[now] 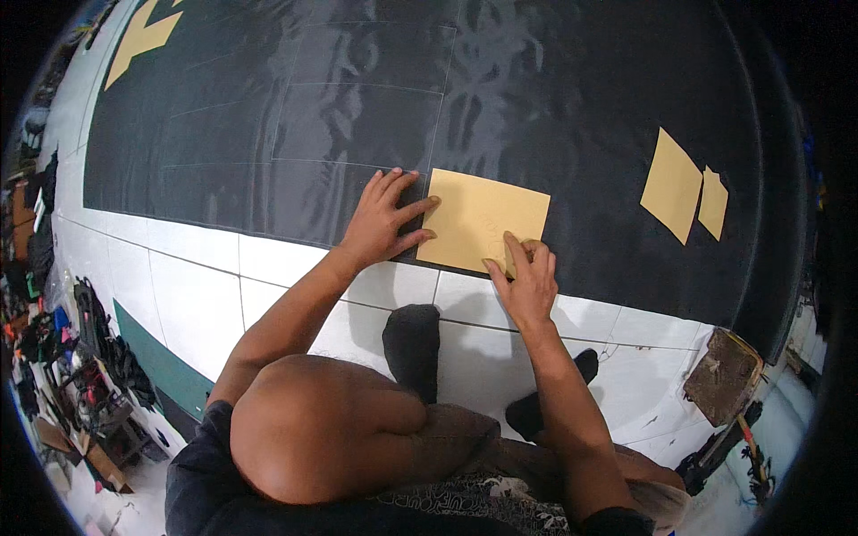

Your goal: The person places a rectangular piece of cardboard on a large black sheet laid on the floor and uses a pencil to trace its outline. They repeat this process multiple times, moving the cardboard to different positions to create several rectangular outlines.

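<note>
Yellow card (478, 210): is lying flat on the black sheet (527, 98), between the two hands, its near edge running just beside the sheet's near edge.
Left hand (386, 219): is resting palm down and fanned wide; the thumb and forefinger are touching the card's left edge, while the other three fingertips are pressing on the sheet.
Right hand (529, 272): is bearing on the card near its lower right corner, rather narrow, the thumb and forefinger standing slightly apart and the other fingers curling; whether it is gripping anything small, I cannot tell.
Sheet: is covering much of the tiled floor (197, 286), shining and rippling in places beyond the card.
Thin lines (322, 163): are crossing the sheet, forming box-like outlines beyond the left hand.
Pieces at right: a larger four-sided yellow piece (670, 188) and a narrower yellow piece (713, 204) are lying side by side, well apart from the card.
Far left corner: an angular yellow piece (143, 40) is lying on the sheet.
Person: is crouching at the near edge, a bare knee (295, 429) rising at left, dark-covered feet (413, 348) standing on the tiles.
Right edge: a worn brown board (722, 375) is sitting by the sheet's corner.
Left edge: mixed clutter (98, 393) is spreading beyond a green panel (147, 344).
</note>
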A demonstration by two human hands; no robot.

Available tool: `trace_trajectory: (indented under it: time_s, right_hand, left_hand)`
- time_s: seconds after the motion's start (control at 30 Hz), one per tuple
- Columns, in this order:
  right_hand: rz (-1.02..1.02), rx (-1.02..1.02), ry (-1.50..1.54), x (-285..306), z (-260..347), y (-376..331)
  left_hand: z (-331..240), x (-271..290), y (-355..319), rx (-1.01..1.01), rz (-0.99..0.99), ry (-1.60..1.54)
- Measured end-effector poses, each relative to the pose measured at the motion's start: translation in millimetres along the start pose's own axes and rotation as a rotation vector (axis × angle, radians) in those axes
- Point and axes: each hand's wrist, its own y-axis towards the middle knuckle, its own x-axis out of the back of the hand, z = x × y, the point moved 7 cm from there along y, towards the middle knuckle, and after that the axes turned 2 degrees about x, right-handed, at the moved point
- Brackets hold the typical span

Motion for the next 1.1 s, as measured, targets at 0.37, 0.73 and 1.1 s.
trace_trajectory:
  time_s: [0.37, 0.73, 1.1]
  right_hand:
    - [0.018, -0.079, -0.031, 16.6, -42.7, 11.9]
    - [-0.056, -0.056, -0.036, 17.4, -41.7, 10.6]
    - [-0.063, -0.047, 0.007, 10.6, -38.0, 12.3]
  left_hand:
    - [5.3, -2.3, -5.9, 0.073, 0.061, 0.021]
    - [7.0, 3.7, -6.5, 0.049, 0.097, 0.029]
    - [9.0, 13.7, -8.5, 0.069, 0.104, 0.026]
